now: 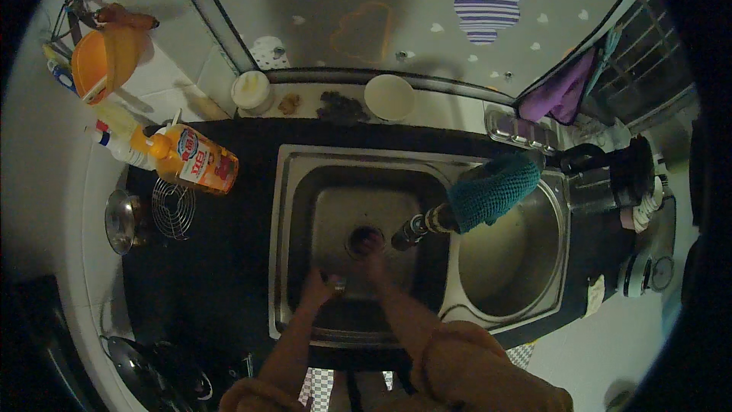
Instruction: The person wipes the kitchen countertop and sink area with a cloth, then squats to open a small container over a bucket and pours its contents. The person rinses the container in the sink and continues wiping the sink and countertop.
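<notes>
Both my hands are inside the left square basin of a stainless-steel sink [276, 240]. My right hand [373, 254] reaches to the dark drain hole [359, 236], its fingers over or in the opening. Whether those fingers grip anything is too dim to tell. Closer to me and to the left, my left hand [321, 286] holds a small shiny object [339, 284] by the thumb, too blurred to name. A tap [413, 230] extends over the basin just right of my right hand. Draped over the tap's body is a teal knitted cloth [494, 191].
To the right lies a round basin [509, 263]. An orange pump bottle [197, 159] and a coiled wire rack [174, 209] occupy the black counter's left side. Along the back ledge sit a white bowl [389, 97] and a lidded tub [251, 92]. A dark-lidded jug [600, 180] stands far right.
</notes>
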